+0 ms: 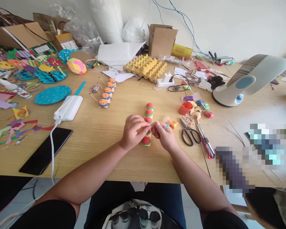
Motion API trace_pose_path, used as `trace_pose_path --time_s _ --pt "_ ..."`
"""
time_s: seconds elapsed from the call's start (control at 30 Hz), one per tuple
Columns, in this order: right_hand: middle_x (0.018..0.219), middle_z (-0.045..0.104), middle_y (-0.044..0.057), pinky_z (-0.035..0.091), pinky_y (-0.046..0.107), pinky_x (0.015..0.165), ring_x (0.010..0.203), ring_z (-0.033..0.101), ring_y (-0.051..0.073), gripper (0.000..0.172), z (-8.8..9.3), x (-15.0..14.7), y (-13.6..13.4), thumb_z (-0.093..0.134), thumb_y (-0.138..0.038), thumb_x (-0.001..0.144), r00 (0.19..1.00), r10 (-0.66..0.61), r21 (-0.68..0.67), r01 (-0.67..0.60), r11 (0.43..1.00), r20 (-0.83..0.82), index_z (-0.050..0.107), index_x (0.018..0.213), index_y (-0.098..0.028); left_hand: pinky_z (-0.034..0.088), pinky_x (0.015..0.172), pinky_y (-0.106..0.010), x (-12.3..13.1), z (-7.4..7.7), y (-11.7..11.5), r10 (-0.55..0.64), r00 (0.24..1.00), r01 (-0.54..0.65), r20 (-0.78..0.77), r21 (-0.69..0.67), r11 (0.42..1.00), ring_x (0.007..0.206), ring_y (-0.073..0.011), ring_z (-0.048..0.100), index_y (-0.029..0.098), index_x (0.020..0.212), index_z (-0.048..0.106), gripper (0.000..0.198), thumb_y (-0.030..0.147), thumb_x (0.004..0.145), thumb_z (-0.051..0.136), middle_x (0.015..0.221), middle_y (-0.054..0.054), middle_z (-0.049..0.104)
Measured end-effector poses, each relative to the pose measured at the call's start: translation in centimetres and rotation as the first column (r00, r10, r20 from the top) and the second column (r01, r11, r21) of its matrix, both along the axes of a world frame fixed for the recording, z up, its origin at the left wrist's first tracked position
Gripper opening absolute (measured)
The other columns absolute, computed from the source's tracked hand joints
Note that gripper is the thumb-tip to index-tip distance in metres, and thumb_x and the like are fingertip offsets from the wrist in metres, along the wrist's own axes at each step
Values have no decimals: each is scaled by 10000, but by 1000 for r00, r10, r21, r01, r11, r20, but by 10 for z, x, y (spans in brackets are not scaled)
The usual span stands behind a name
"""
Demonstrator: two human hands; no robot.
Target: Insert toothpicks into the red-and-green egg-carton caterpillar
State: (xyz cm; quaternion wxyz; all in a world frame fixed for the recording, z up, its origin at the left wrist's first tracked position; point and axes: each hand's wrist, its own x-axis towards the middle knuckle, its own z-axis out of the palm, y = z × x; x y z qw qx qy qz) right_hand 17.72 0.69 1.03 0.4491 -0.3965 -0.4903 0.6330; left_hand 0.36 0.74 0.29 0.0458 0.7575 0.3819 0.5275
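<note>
My left hand (135, 131) and my right hand (164, 135) meet fingertip to fingertip above a strip of egg-carton cups (149, 112) coloured red and green. The left thumb and fingers are pinched together; whatever tiny piece they hold is too small to name. From my right fist pokes the end of a thin blue stick-like tool (166, 126). Part of the strip's middle is hidden behind the fingers. Just right of my right hand lies orange clay in clear plastic (173, 124). Farther left stands a second strip (107, 92), blue and orange, with pins stuck along it.
Scissors (191, 132) and a red box cutter (206, 142) lie right of my hands, near a red cup (185, 108). To the left are a white power bank (68, 107) and a black phone (46, 151). A yellow egg tray (146, 67) and a white fan (246, 79) stand farther back.
</note>
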Motion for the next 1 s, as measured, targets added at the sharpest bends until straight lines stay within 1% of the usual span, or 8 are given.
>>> trace_pose_path --time_s 0.13,0.27,0.33,0.47,0.6,0.7,0.8,1.0 --pt "596 507 -39 244 251 489 526 355 86 482 0 0 1 812 -636 738 999 -5 0 5 1000 -37 638 761 -187 515 882 -397 0 -1 0 -12 1000 12 9 -32 999 908 -196 652 247 942 741 105 312 961 660 869 -26 730" --pt "594 509 -41 264 251 497 539 369 90 478 1 0 2 803 -637 746 999 -30 20 31 999 -24 645 769 -187 515 892 -413 0 -1 -1 -23 1000 24 15 -62 998 911 -205 654 243 1026 729 134 338 947 678 896 -36 737" --pt "584 493 -45 268 253 502 542 367 91 470 1 1 2 802 -632 751 1000 -26 33 27 999 -16 652 758 -186 514 890 -411 0 -2 0 -33 999 33 12 -54 998 915 -204 650 241 1048 727 142 330 944 689 913 -38 739" --pt "576 476 -45 266 258 505 546 363 94 450 2 2 2 813 -613 751 1000 0 41 0 999 -5 669 745 -187 515 883 -397 0 -4 1 -36 999 36 -2 -22 999 913 -194 641 252 995 747 89 308 947 697 889 -28 731" --pt "601 502 -35 253 258 497 535 355 88 485 0 3 3 790 -647 753 1000 20 7 -20 1000 -11 659 727 -181 524 888 -404 -1 -5 2 -12 1000 12 -8 -42 999 913 -198 645 261 940 764 108 322 961 678 842 -24 730" --pt "606 503 -44 240 250 491 524 342 79 473 -2 3 4 814 -628 735 998 29 -26 -30 999 -49 659 762 -182 528 889 -403 -1 -5 2 -13 1000 13 -4 -43 999 919 -197 646 257 958 766 104 313 960 678 850 -27 732" --pt "595 488 -55 232 249 488 523 338 81 452 -3 3 5 840 -598 719 998 14 -22 -15 1000 -66 671 800 -186 530 877 -398 0 -3 2 -20 1000 20 1 -41 999 905 -193 648 253 978 762 98 307 957 682 863 -29 734" --pt "580 468 -58 216 253 491 524 320 79 431 -5 4 7 857 -568 713 998 5 -19 -7 1000 -69 681 784 -182 533 867 -404 1 -2 2 -12 1000 12 -9 -43 999 891 -196 654 253 950 765 95 316 951 695 847 -25 749"
